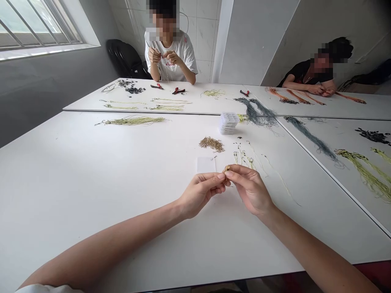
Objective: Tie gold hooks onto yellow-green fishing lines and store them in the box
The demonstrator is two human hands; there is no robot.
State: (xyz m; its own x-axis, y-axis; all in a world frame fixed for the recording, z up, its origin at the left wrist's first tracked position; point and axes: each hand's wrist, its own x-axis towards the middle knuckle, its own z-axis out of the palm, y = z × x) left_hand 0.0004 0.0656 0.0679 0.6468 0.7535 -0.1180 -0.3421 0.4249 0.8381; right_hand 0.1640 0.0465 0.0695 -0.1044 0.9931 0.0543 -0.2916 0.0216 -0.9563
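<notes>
Right now, left hand (pixel 201 193) and right hand (pixel 250 189) close together above a white table (pixel 61 183), fingertips meeting on a tiny gold-coloured piece (pixel 227 168), perhaps a hook, though too small to tell for sure. Left thumb and forefinger closed on it from one side; right thumb and forefinger pinching from the other, remaining fingers curled, neither hand open. Piece held in the air between both pinches, just above the tabletop and partly hidden by the fingers. Close finger work on that single piece, then, and nothing else in either hand.

Just beyond the hands, a small clear plastic card (pixel 206 165) lying flat, with a heap of brass-coloured hooks (pixel 211 144) farther on. To the right, thin pale green lines (pixel 244 160) trailing over the table. Farther off, a stack of clear plastic boxes (pixel 229 123), a bundle of grey-blue cord (pixel 255 112) and red-handled pliers (pixel 179 91), with a co-worker's hands (pixel 161 57) raised at the far side.
</notes>
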